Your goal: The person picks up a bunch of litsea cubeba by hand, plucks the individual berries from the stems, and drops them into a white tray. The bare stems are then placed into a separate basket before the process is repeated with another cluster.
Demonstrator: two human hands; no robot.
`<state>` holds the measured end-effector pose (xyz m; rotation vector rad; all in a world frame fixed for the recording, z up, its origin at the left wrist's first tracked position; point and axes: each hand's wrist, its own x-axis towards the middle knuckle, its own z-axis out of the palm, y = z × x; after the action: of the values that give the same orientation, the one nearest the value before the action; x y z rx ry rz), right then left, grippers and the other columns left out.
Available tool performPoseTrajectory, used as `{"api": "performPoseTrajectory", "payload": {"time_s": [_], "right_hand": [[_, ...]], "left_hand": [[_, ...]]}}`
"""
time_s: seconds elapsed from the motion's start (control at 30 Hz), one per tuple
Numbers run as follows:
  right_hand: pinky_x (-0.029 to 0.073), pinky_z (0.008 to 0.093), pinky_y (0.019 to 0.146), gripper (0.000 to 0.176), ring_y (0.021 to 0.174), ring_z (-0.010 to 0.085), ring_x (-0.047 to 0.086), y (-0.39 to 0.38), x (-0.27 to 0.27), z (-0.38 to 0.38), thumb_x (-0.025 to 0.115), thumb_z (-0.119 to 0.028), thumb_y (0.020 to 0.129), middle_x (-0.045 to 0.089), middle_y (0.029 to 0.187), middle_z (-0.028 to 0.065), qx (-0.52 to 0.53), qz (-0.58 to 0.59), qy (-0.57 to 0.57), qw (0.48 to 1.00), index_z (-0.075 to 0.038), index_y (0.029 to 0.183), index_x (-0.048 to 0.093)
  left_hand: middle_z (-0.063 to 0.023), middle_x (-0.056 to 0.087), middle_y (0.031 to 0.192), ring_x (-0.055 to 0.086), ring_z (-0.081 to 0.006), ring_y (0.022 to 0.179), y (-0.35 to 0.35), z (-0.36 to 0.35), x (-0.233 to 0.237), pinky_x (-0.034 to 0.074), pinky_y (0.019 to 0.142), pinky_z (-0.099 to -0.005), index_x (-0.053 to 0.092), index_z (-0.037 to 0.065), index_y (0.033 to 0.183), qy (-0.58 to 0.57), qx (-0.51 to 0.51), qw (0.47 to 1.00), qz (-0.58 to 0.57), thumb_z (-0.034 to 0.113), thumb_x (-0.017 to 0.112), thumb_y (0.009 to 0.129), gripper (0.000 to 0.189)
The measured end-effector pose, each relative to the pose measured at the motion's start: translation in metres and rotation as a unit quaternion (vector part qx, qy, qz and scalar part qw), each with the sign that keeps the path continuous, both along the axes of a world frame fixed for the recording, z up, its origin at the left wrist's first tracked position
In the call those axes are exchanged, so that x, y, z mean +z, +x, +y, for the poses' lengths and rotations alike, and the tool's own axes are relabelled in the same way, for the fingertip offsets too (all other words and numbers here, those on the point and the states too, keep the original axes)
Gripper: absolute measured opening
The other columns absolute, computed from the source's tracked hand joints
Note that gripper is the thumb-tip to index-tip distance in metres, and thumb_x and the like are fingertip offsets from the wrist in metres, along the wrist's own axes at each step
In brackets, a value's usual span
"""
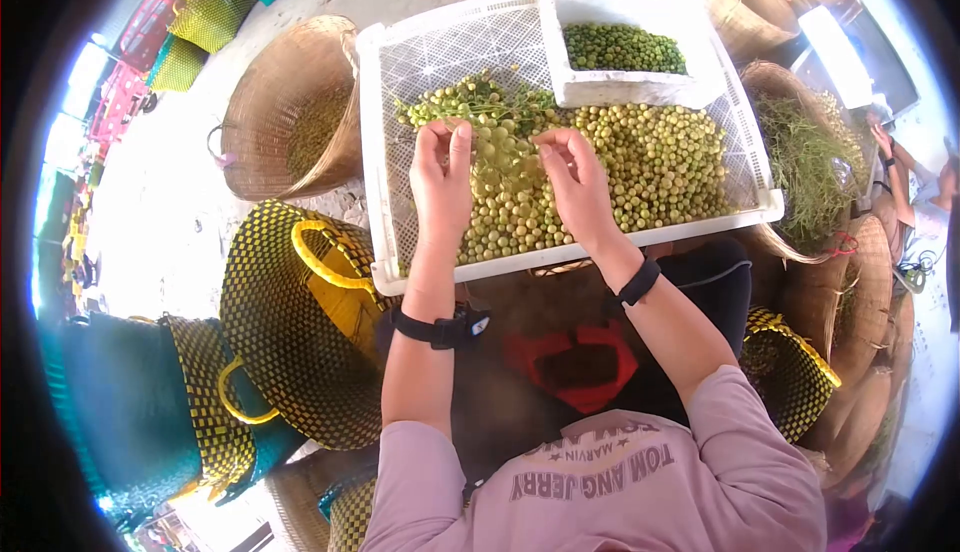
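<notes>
Both hands are raised over a white perforated tray (415, 62) that holds round yellow-green fruits (650, 167). My left hand (442, 177) has its thumb and fingers pinched near a bunch of fruits on stems; what lies between the fingertips is too small to make out. Level with it, on the right, my right hand (577, 184) is curled, thumb against fingers, at the other side of the bunch. Behind the hands is a heap of green stems with fruits (480, 102). A white foam box (625, 87) of smaller, darker green fruits (622, 49) stands at the tray's back right.
A wicker basket (255, 102) stands left of the tray. Below it is a black-and-yellow woven basket (270, 332) with yellow handles. Green stems (800, 157) fill a basket at the right. Another person's hand (880, 139) shows at the far right.
</notes>
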<state>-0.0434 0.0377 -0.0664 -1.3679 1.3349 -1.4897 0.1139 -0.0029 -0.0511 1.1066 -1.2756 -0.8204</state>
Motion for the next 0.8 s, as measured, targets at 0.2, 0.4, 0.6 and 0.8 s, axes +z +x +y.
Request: {"api": "performPoseTrajectory", "payload": {"time_s": [0.2, 0.4, 0.6, 0.8], "right_hand": [[0.043, 0.0243, 0.065, 0.023, 0.071, 0.0077, 0.05, -0.004, 0.009, -0.006, 0.055, -0.024, 0.095, 0.057, 0.082, 0.0004, 0.078, 0.016, 0.091, 0.993, -0.002, 0.099, 0.057], [0.042, 0.0195, 0.066, 0.025, 0.076, 0.0048, 0.051, 0.013, -0.019, -0.014, 0.057, -0.021, 0.095, 0.06, 0.091, 0.0013, 0.136, -0.121, 0.123, 0.976, -0.002, 0.111, 0.052], [0.04, 0.0184, 0.065, 0.023, 0.078, 0.0031, 0.052, 0.011, -0.012, -0.017, 0.057, -0.018, 0.094, 0.06, 0.091, -0.0012, 0.163, -0.188, 0.173, 0.953, -0.004, 0.112, 0.055], [0.035, 0.017, 0.058, 0.018, 0.067, 0.0023, 0.047, 0.008, -0.018, -0.02, 0.051, -0.023, 0.097, 0.058, 0.08, -0.0046, 0.118, -0.251, 0.164, 0.947, -0.01, 0.103, 0.061]], "left_hand": [[0.0019, 0.061, 0.087, 0.048, -0.0032, 0.074, -0.024, 0.002, -0.025, 0.039, 0.065, -0.0174, 0.055, 0.006, 0.086, 0.044, -0.022, 0.99, 0.135, 0.02, 0.055, 0.096, 0.018], [-0.001, 0.063, 0.082, 0.05, -0.0051, 0.069, -0.023, -0.003, -0.04, 0.042, 0.062, -0.0209, 0.063, 0.001, 0.094, 0.01, 0.014, 1.0, -0.002, 0.019, 0.052, 0.097, 0.021], [0.0003, 0.063, 0.084, 0.051, -0.005, 0.069, -0.016, -0.004, -0.037, 0.042, 0.063, -0.0203, 0.062, 0.003, 0.095, 0.073, -0.01, 0.994, 0.077, 0.02, 0.051, 0.098, 0.021], [0.0059, 0.054, 0.073, 0.041, -0.0029, 0.064, -0.006, -0.012, -0.034, 0.034, 0.059, -0.0181, 0.065, 0.006, 0.092, 0.095, 0.011, 0.993, 0.07, 0.023, 0.05, 0.098, 0.023]]}}
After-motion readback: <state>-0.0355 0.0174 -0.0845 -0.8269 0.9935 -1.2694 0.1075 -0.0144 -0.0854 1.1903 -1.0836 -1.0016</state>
